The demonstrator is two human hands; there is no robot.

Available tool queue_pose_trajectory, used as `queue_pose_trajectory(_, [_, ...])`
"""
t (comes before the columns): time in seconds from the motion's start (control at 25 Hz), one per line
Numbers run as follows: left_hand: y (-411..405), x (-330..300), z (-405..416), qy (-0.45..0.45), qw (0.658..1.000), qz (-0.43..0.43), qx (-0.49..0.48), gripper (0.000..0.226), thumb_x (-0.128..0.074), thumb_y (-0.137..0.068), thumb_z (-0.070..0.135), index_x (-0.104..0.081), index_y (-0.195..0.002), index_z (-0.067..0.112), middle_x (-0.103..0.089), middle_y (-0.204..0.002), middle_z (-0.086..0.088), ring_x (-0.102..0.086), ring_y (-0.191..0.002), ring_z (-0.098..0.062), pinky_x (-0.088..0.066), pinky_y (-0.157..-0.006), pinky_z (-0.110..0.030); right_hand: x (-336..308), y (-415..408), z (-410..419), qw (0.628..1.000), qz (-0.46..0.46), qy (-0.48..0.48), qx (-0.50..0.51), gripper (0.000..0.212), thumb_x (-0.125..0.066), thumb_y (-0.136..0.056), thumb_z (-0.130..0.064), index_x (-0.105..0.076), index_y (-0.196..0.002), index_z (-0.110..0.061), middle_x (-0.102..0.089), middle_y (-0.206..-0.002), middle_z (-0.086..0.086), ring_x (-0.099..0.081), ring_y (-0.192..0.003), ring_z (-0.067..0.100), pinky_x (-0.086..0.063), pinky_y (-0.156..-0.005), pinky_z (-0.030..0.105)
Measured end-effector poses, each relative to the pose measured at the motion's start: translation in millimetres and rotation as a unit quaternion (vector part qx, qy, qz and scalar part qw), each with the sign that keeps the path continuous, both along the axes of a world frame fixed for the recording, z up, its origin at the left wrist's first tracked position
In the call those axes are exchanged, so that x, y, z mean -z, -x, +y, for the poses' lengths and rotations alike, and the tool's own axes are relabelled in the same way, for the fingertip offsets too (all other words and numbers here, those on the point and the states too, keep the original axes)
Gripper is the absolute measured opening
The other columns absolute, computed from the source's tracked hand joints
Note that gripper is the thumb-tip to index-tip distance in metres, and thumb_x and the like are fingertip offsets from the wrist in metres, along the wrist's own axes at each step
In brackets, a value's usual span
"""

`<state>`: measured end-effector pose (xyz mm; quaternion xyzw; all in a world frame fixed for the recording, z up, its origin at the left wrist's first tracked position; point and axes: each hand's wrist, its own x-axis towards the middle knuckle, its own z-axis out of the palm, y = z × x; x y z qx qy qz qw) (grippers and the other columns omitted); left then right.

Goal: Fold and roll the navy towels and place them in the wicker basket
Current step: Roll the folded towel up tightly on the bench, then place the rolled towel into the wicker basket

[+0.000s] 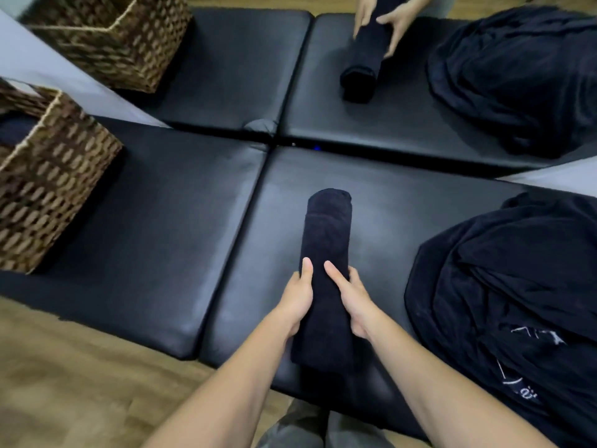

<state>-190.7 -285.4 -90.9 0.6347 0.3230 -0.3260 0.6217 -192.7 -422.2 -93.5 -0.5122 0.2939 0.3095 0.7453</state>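
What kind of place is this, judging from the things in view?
Probably a massage or spa room. A black padded table runs against a wall mirror. On it are a rolled navy towel, a pile of unfolded towels and a wicker basket.

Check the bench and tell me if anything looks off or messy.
Nothing stands out. The rolled navy towel lies straight on the black padded bench, held between the left hand and right hand. The unfolded towels are heaped at right; the wicker basket stands upright at left.
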Motion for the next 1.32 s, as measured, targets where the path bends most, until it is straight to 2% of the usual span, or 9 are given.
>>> queue_pose_trajectory(0.16, [16,-10,6,0.001,0.998,-0.031,-0.054,0.111,-0.036,-0.066,0.101,-0.045,-0.146,0.024,-0.059,-0.141,0.003,-0.061,-0.123,-0.018,-0.051,-0.105,-0.044,-27,-2,5,0.998,-0.026,0.003,-0.063,0.058,-0.082,-0.080,-0.043,-0.054,-0.127,-0.025,-0.076,-0.113,0.001,-0.075,-0.098,0.020,-0.061,-0.081,0.039])
queue_pose_trajectory(0.24, [12,-43,17,0.022,0.994,-0.038,-0.099,0.089,-0.042,-0.081,0.088,-0.048,-0.140,0.021,-0.063,-0.135,0.000,-0.065,-0.118,-0.019,-0.053,-0.101,-0.044,-52,-16,17,0.993,-0.067,0.011,-0.092,0.054,-0.080,-0.084,-0.036,-0.055,-0.129,-0.022,-0.075,-0.112,0.001,-0.075,-0.097,0.018,-0.060,-0.077,0.035])
queue_pose_trajectory(0.32, [-1,-82,39,0.088,0.984,-0.074,-0.138,0.074,-0.054,-0.085,0.075,-0.057,-0.134,0.020,-0.070,-0.125,-0.006,-0.070,-0.111,-0.023,-0.054,-0.100,-0.045,-86,-35,38,0.984,-0.109,0.000,-0.144,0.047,-0.074,-0.090,-0.031,-0.056,-0.132,-0.020,-0.075,-0.114,0.001,-0.074,-0.100,0.018,-0.059,-0.082,0.035])
queue_pose_trajectory(0.44, [-25,-156,96,0.136,0.963,-0.142,-0.184,0.078,-0.061,-0.079,0.075,-0.068,-0.127,0.015,-0.072,-0.121,-0.013,-0.069,-0.114,-0.027,-0.049,-0.105,-0.041,-140,-58,77,0.954,-0.154,-0.041,-0.253,0.038,-0.064,-0.097,-0.026,-0.057,-0.134,-0.022,-0.074,-0.119,0.002,-0.071,-0.109,0.021,-0.056,-0.092,0.036])
queue_pose_trajectory(0.72, [-33,-253,244,0.017,0.925,-0.237,-0.296,0.067,-0.067,-0.082,0.068,-0.069,-0.122,0.014,-0.077,-0.108,-0.005,-0.074,-0.101,-0.023,-0.055,-0.098,-0.040,-210,-67,209,0.905,-0.170,-0.072,-0.384,0.037,-0.056,-0.098,-0.038,-0.059,-0.132,-0.024,-0.075,-0.117,0.001,-0.073,-0.103,0.017,-0.057,-0.077,0.027])
queue_pose_trajectory(0.96, [-18,-264,414,0.001,0.860,-0.315,-0.402,0.063,-0.072,-0.083,0.060,-0.066,-0.126,0.015,-0.077,-0.108,-0.002,-0.075,-0.096,-0.020,-0.059,-0.087,-0.036,-201,-53,360,0.849,-0.235,-0.054,-0.471,0.087,-0.082,-0.065,-0.065,-0.052,-0.137,-0.027,-0.070,-0.127,-0.008,-0.066,-0.118,0.012,-0.052,-0.096,0.027])
queue_pose_trajectory(1.04, [-13,-270,478,-0.010,0.840,-0.324,-0.434,0.054,-0.071,-0.085,0.059,-0.069,-0.119,0.017,-0.078,-0.105,-0.001,-0.076,-0.091,-0.017,-0.059,-0.075,-0.030,-202,-57,420,0.831,-0.257,-0.039,-0.492,0.095,-0.089,-0.056,-0.063,-0.054,-0.136,-0.025,-0.071,-0.126,-0.007,-0.066,-0.118,0.013,-0.050,-0.102,0.033])
queue_pose_trajectory(1.2, [-14,-279,567,0.001,0.812,-0.343,-0.472,0.048,-0.070,-0.087,0.056,-0.068,-0.117,0.017,-0.078,-0.101,0.000,-0.076,-0.086,-0.014,-0.058,-0.066,-0.025,-215,-75,518,0.818,-0.278,-0.017,-0.504,0.047,-0.078,-0.084,-0.027,-0.061,-0.128,-0.026,-0.073,-0.120,-0.008,-0.069,-0.110,0.010,-0.051,-0.094,0.029])
queue_pose_trajectory(1.32, [-34,-282,626,0.004,0.800,-0.373,-0.470,0.052,-0.070,-0.087,0.056,-0.067,-0.123,0.018,-0.078,-0.104,0.002,-0.075,-0.093,-0.014,-0.058,-0.075,-0.028,-226,-99,575,0.809,-0.302,0.005,-0.504,0.035,-0.073,-0.090,-0.016,-0.063,-0.121,-0.027,-0.074,-0.118,-0.008,-0.070,-0.106,0.007,-0.052,-0.090,0.025])
